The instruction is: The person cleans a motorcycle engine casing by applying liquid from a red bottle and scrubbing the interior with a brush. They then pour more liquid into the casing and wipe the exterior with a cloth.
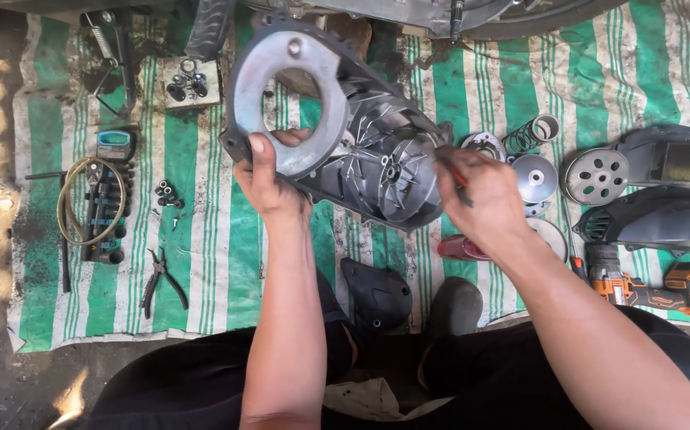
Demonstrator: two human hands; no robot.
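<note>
Hands were busy over a striped mat (201, 263) on the ground, seen from the head camera. The left hand (269, 179) was closed on the edge of a big grey engine cover (337, 127), thumb on top, holding it up and tilted above the mat. The right hand (480, 199) was closed around a thin tool with a red handle (450, 169), and its tip touched the ribbed inside of the cover near the round middle part.

It looked like the step was cleaning or picking at the inside of the cover. The next move would need a firm hold on the cover and small, careful pokes with the tool.

Pliers (160, 280) lay on the mat to the left, near a socket set (102, 211). An orange drill (664, 291) lay to the right, below round metal discs (596, 177) and a spring (524, 137).
</note>
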